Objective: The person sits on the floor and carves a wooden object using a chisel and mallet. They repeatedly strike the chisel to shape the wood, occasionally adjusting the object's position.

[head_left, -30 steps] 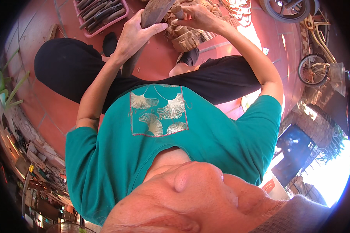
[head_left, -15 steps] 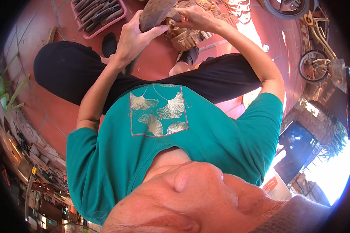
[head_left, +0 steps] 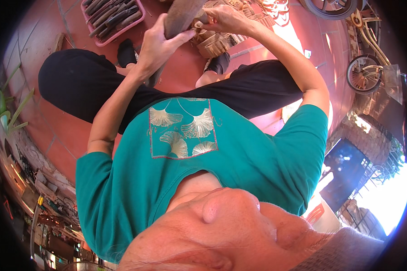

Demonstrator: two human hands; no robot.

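Near the top edge, my left hand (head_left: 157,49) grips a long brownish wooden piece (head_left: 182,19), thumb stretched along its near side. The far end of this piece is cut off by the frame. A narrow end of it shows below my left wrist. Close on its right, my right hand (head_left: 225,20) is closed on a short, rounded brown piece (head_left: 201,18) that looks like wood. Its inner end meets the long piece or lies just beside it; I cannot tell which. Behind and below the right hand lies a carved light-brown wooden block (head_left: 219,44).
A pink basket (head_left: 122,35) full of dark stick-like tools stands on the red tiled floor (head_left: 63,122) at the upper left. My bent legs in black trousers (head_left: 77,81) frame the work. A bicycle wheel (head_left: 364,74) is at the right, green leaves (head_left: 4,108) at the left.
Both hands keep their hold and have hardly moved; the whole view has shifted very slightly.
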